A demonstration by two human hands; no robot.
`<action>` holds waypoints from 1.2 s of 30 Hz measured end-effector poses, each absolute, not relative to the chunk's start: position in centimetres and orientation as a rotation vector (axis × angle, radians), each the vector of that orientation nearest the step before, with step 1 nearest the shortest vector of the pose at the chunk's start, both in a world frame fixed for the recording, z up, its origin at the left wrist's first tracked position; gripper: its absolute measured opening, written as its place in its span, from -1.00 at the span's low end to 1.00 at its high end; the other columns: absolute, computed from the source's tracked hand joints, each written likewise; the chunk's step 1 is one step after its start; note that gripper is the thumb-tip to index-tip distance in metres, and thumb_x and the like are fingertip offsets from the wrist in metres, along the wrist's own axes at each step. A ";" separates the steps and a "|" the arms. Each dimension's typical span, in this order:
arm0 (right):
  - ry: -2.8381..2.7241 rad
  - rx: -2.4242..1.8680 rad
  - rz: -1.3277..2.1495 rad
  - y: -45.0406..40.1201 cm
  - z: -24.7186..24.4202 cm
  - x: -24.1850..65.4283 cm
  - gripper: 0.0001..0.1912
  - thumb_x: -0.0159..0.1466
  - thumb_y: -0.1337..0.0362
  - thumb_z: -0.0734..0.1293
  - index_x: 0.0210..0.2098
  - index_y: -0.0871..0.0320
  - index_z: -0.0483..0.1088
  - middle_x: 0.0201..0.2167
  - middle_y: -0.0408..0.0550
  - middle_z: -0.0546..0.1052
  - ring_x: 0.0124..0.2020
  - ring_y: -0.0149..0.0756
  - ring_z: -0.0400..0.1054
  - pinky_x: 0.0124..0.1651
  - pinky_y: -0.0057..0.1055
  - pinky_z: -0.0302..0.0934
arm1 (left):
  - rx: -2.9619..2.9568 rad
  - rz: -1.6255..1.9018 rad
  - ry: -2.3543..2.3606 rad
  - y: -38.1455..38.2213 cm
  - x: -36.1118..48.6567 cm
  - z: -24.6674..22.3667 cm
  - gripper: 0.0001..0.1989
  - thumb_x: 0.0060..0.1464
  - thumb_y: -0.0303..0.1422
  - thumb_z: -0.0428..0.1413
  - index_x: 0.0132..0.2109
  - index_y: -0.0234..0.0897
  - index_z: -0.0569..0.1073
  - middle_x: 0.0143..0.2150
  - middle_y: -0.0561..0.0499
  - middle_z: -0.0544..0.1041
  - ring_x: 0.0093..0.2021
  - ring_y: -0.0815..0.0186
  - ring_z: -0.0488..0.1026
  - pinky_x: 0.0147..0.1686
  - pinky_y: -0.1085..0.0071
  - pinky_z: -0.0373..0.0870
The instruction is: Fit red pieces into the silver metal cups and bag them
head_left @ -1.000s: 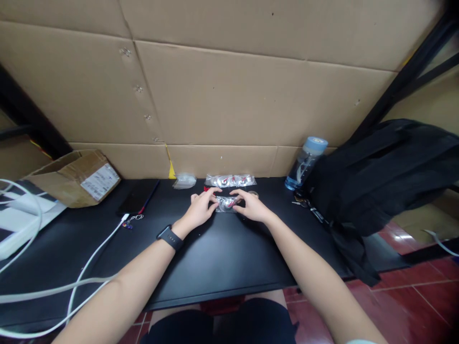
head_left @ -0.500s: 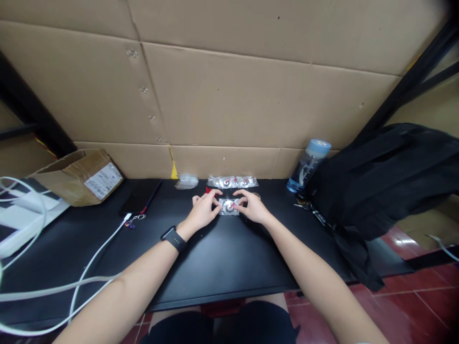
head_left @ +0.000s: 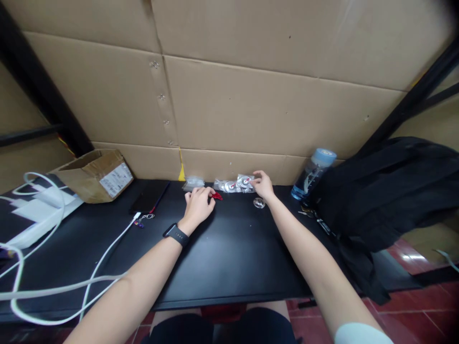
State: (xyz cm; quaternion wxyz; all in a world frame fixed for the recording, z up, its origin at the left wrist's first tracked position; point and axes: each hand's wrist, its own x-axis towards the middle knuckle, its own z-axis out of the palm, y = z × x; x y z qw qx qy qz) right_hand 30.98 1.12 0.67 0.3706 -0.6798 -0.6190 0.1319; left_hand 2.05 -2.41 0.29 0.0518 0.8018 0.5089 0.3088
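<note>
My right hand (head_left: 263,185) is at the right end of a row of clear plastic packets, its fingertips on the packet (head_left: 245,182) that holds a round silver piece with a red part. Beside it lies a similar packet (head_left: 230,187). My left hand (head_left: 199,205) rests near small red pieces (head_left: 217,196), its fingers curled; whether they grip one of these is too small to tell. Just below my right hand sits a stack of round silvery discs (head_left: 258,203). Clear empty-looking bags (head_left: 194,183) lie behind my left hand.
Left on the black table (head_left: 229,267) are an open cardboard box (head_left: 91,179), a phone (head_left: 148,197), white cables (head_left: 103,253) and white papers (head_left: 43,210). To the right stand a blue-capped bottle (head_left: 311,174) and a black backpack (head_left: 387,191), with keys (head_left: 306,212) nearby.
The packet between my hands has moved up to the row at the back with my right hand. My left hand has shifted left, away from my right. The view has tilted slightly.
</note>
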 end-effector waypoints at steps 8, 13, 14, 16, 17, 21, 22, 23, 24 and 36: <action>-1.750 -1.731 0.041 2.0 -0.5 29.6 -0.84 0.18 0.26 0.45 -0.22 0.01 0.54 -0.08 0.00 0.46 0.04 -0.02 0.25 0.05 -0.13 0.02 | 2.470 0.861 1.555 -1.4 1.0 -0.6 -0.87 0.22 -0.33 0.09 -0.12 -0.10 0.52 -0.03 -0.07 0.58 0.09 0.01 0.35 0.00 0.08 0.17; -1.860 -1.690 0.062 1.5 -1.0 29.7 -0.87 0.22 0.27 0.46 -0.21 -0.01 0.58 -0.04 -0.01 0.47 0.05 -0.04 0.23 0.05 -0.16 0.00 | 2.553 0.781 1.520 -1.2 0.8 -1.1 -0.80 0.25 -0.32 0.10 -0.02 -0.08 0.54 0.02 -0.10 0.52 0.12 -0.01 0.31 0.02 0.08 0.18; -1.868 -1.689 0.057 1.3 -0.9 29.6 -0.86 0.23 0.28 0.45 -0.20 -0.01 0.58 -0.03 -0.02 0.47 0.05 -0.05 0.24 0.05 -0.15 0.01 | 2.577 0.767 1.501 -1.2 0.8 -1.2 -0.78 0.26 -0.32 0.09 0.01 -0.07 0.54 0.02 -0.10 0.51 0.12 0.00 0.31 0.02 0.08 0.19; -1.891 -1.682 0.044 0.7 -0.8 29.5 -0.84 0.23 0.29 0.45 -0.18 -0.02 0.58 -0.02 -0.01 0.47 0.06 -0.04 0.25 0.06 -0.14 0.02 | 2.626 0.749 1.445 -1.3 1.0 -1.3 -0.74 0.28 -0.33 0.07 0.05 -0.04 0.55 0.04 -0.10 0.49 0.13 0.02 0.29 0.02 0.09 0.19; -1.903 -1.679 0.038 0.4 -0.7 29.5 -0.82 0.23 0.29 0.45 -0.16 -0.02 0.58 -0.01 -0.01 0.48 0.07 -0.04 0.25 0.07 -0.13 0.03 | 2.646 0.745 1.414 -1.4 1.1 -1.3 -0.73 0.29 -0.33 0.06 0.06 -0.03 0.55 0.05 -0.10 0.48 0.14 0.02 0.28 0.02 0.10 0.20; -1.894 -1.782 0.029 -1.1 -0.2 30.4 -0.77 0.21 0.27 0.45 -0.12 -0.01 0.57 0.01 0.01 0.49 0.08 0.00 0.29 0.08 -0.11 0.09 | 2.679 0.738 1.374 -1.8 1.6 -1.2 -0.73 0.30 -0.35 0.05 0.02 -0.03 0.59 0.04 -0.11 0.47 0.14 0.01 0.27 0.02 0.08 0.20; -1.884 -1.845 0.049 -1.4 0.0 30.9 -0.74 0.20 0.24 0.45 -0.10 0.00 0.57 0.00 0.03 0.50 0.07 0.00 0.32 0.07 -0.12 0.13 | 2.678 0.737 1.390 -2.0 1.7 -1.0 -0.75 0.30 -0.35 0.05 -0.01 -0.04 0.60 0.02 -0.11 0.48 0.13 0.01 0.27 0.01 0.08 0.20; -1.880 -1.910 0.087 -1.8 0.1 31.3 -0.70 0.18 0.21 0.47 -0.08 0.02 0.56 -0.01 0.05 0.51 0.05 0.00 0.35 0.05 -0.14 0.17 | 2.679 0.735 1.404 -2.2 1.8 -0.9 -0.77 0.29 -0.35 0.07 -0.05 -0.06 0.60 0.00 -0.12 0.49 0.12 0.00 0.27 -0.01 0.07 0.20; -1.883 -1.969 0.142 -2.1 0.2 31.8 -0.65 0.15 0.17 0.49 -0.06 0.04 0.56 -0.01 0.07 0.51 0.02 0.00 0.38 0.02 -0.17 0.20 | 2.683 0.731 1.413 -2.3 1.9 -0.7 -0.80 0.28 -0.35 0.08 -0.09 -0.08 0.61 -0.01 -0.12 0.50 0.10 0.00 0.27 -0.02 0.07 0.20; -1.886 -2.063 0.359 -5.9 0.8 32.6 -0.69 0.09 0.29 0.53 -0.15 0.11 0.58 -0.18 -0.01 0.64 -0.13 -0.18 0.53 -0.10 -0.42 0.28 | 2.709 0.512 1.460 -4.0 2.3 0.3 -0.81 0.30 -0.37 0.08 -0.29 -0.20 0.54 -0.10 -0.10 0.54 0.03 0.04 0.31 -0.13 0.14 0.10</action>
